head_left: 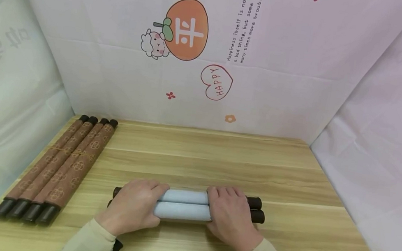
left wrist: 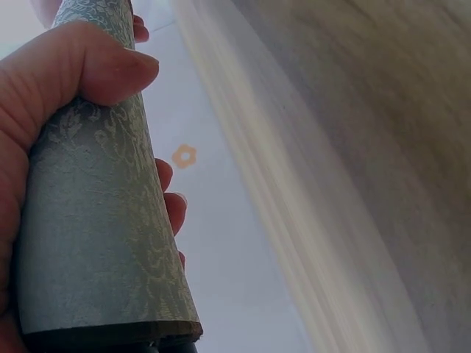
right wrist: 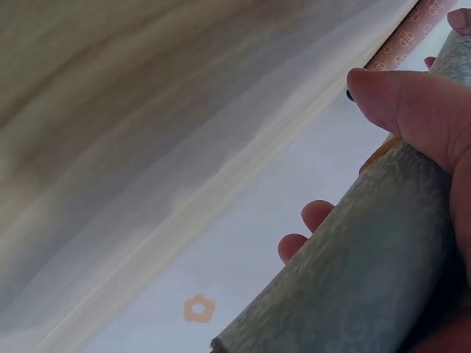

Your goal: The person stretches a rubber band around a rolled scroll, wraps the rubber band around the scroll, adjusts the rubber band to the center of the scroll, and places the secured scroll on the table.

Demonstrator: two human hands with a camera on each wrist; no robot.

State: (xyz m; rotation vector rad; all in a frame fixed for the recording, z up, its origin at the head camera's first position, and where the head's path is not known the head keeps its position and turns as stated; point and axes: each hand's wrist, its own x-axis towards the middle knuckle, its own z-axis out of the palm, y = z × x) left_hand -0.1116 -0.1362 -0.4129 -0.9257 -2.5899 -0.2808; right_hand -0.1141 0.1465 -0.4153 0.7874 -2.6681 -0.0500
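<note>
Two pale blue patterned scrolls with dark end knobs lie side by side across the front middle in the head view. My left hand grips them near their left ends. Towards the right ends, my right hand holds the same pair. In the left wrist view the thumb crosses the top of a scroll, with fingertips showing on its far side. The right wrist view likewise has a thumb over the scroll and fingertips beyond it. The palm-side surfaces are mostly hidden.
Several brown scrolls with flower patterns and black ends lie together at the left of the wooden table, a thin yellowish band across them. A white printed cloth stands at the back, with white cloth on both sides.
</note>
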